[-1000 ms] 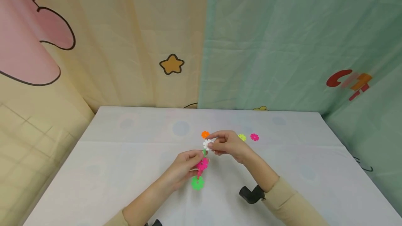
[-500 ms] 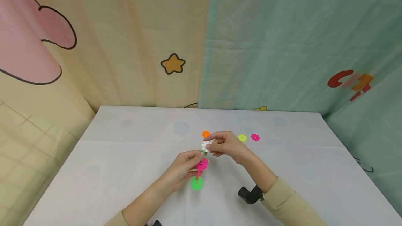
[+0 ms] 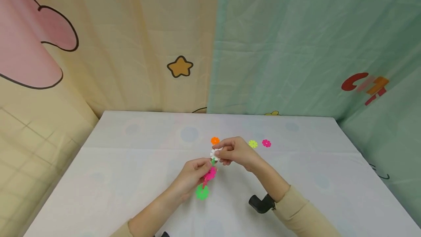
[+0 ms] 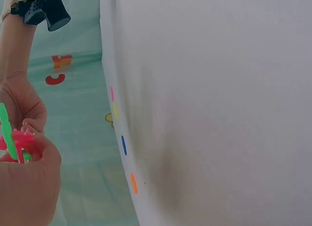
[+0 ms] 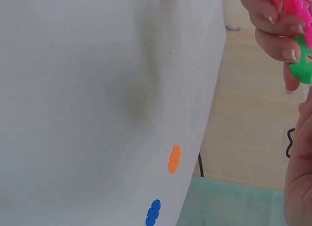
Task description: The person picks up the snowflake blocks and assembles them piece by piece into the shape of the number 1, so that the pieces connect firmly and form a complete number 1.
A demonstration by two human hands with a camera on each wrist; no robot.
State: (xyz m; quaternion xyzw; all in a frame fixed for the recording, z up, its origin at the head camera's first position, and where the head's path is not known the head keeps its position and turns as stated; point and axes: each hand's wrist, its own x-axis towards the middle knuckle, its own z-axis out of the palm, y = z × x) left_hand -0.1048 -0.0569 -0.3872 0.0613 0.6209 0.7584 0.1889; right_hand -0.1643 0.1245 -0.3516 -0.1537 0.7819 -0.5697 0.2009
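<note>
My left hand [image 3: 189, 178] pinches a chain of notched flower discs: a small green piece [image 3: 213, 161] at the top, pink discs [image 3: 209, 173] below it, and a green disc [image 3: 202, 192] hanging at the bottom. Just above, my right hand [image 3: 237, 153] pinches a white disc [image 3: 214, 154] against the chain's upper end; whether the two are joined cannot be told. In the left wrist view the left hand [image 4: 31, 182] holds green [image 4: 7, 131] and pink pieces. The right wrist view shows a green disc [image 5: 303, 62] by the left fingers, above the right hand [image 5: 300, 172].
On the white table [image 3: 131, 178] lie an orange disc [image 3: 215, 140] behind the hands, and a yellow disc [image 3: 253, 144] and a pink disc [image 3: 266, 143] farther right. A blue disc [image 5: 153, 212] lies near the orange one in the right wrist view. Curtains stand behind the table.
The white disc and right fingers have moved slightly down and left, closer to the left hand. The chain's lower end with the green disc has swung a little left.
</note>
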